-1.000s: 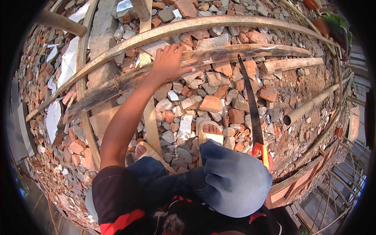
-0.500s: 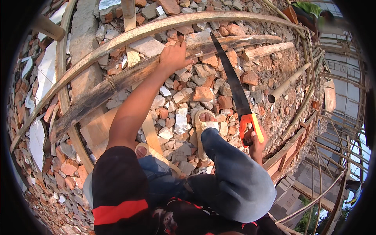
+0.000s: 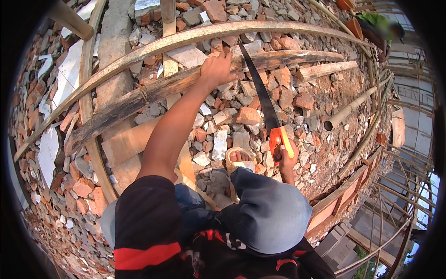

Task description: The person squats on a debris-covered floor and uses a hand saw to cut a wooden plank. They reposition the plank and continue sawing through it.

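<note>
My right hand [image 3: 287,156] is wrapped round the orange and yellow handle of a hand saw [image 3: 263,90]. The saw's dark blade points away from me, its far part crossing over a weathered wooden beam [image 3: 179,87]. I cannot tell whether the teeth touch the wood. Just left of the blade, my left hand [image 3: 217,69] grips the beam, thumb on the near side and fingers over the far side. The beam lies slanted across the rubble, dark and stained on its left part. My sandalled foot [image 3: 240,157] rests on the rubble nearer to me.
Broken brick and concrete rubble [image 3: 248,116] covers the ground. A longer timber [image 3: 204,33] runs beyond the beam, and a short wood piece [image 3: 325,70] lies at its right. A bamboo pole [image 3: 348,109] lies further right. Another person [image 3: 378,28] in green is at the far right.
The saw and my right hand have moved left, bringing the blade closer to my left hand. My left hand keeps its hold on the beam. My right knee has shifted left.
</note>
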A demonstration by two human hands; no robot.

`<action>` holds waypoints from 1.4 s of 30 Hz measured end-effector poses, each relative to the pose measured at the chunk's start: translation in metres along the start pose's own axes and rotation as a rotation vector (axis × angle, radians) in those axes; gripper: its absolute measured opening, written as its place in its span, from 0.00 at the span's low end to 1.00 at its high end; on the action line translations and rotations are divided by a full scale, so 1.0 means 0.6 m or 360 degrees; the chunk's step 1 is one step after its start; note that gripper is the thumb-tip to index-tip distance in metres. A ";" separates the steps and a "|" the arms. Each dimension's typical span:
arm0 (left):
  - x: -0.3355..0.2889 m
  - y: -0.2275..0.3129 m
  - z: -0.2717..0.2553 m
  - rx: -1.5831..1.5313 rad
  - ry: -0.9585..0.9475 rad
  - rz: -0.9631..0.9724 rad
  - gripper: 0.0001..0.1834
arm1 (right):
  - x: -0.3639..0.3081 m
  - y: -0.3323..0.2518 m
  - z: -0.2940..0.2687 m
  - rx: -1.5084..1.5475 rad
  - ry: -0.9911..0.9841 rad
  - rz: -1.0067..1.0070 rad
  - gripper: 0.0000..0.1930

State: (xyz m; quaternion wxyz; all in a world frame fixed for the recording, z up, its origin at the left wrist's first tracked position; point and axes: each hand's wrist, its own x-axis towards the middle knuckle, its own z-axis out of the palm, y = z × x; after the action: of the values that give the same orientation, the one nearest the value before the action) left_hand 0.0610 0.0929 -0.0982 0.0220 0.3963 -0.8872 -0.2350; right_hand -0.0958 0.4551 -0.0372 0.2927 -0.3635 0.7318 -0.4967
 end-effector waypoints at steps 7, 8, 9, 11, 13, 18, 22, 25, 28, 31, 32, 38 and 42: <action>-0.008 0.007 0.001 0.0082 0.0092 0.0013 0.48 | -0.006 0.000 -0.014 0.0014 -0.0227 0.0188 0.12; -0.007 0.007 0.004 0.0095 0.0113 0.0019 0.49 | -0.001 -0.002 -0.022 -0.0009 -0.0286 0.0208 0.13; -0.004 0.009 0.004 0.0129 0.0093 -0.0006 0.49 | 0.005 -0.008 -0.029 -0.0077 -0.0300 0.0204 0.14; 0.003 0.012 0.003 0.0196 0.0053 -0.0053 0.49 | 0.019 -0.004 -0.041 -0.0091 -0.0341 0.0262 0.13; 0.007 0.023 -0.005 0.0213 -0.0027 -0.0095 0.47 | 0.035 -0.018 -0.035 -0.0242 -0.0310 0.0144 0.11; 0.020 0.030 -0.002 0.0247 -0.0129 -0.0213 0.39 | 0.043 -0.018 -0.011 -0.0278 -0.0298 0.0111 0.05; 0.008 0.025 -0.008 0.0246 -0.0040 -0.0250 0.35 | -0.018 0.002 -0.060 -0.0151 -0.0318 0.0191 0.04; 0.014 0.030 0.008 0.0233 -0.0010 -0.0235 0.34 | 0.023 -0.009 -0.047 -0.0047 -0.0301 0.0224 0.04; 0.018 0.034 0.003 0.0241 -0.0081 -0.0268 0.33 | 0.062 -0.023 -0.014 -0.0121 -0.0308 0.0237 0.05; 0.018 0.037 -0.004 0.0254 -0.0091 -0.0286 0.33 | 0.009 -0.008 -0.069 -0.0091 -0.0281 0.0254 0.06; 0.013 0.035 -0.005 0.0262 -0.0086 -0.0304 0.33 | 0.002 -0.032 -0.084 -0.0005 -0.0293 0.0356 0.07; 0.023 0.041 -0.005 0.0230 -0.0133 -0.0297 0.33 | 0.076 -0.018 0.009 -0.0093 -0.0254 0.0213 0.04; 0.019 0.034 -0.005 0.0215 -0.0147 -0.0342 0.34 | 0.000 -0.030 -0.061 -0.0118 -0.0280 0.0266 0.05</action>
State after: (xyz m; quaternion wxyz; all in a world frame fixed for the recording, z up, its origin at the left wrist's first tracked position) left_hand 0.0397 0.0954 -0.0881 -0.0709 0.4786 -0.8535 -0.1937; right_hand -0.1202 0.4697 -0.0079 0.3825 -0.3540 0.7490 -0.4092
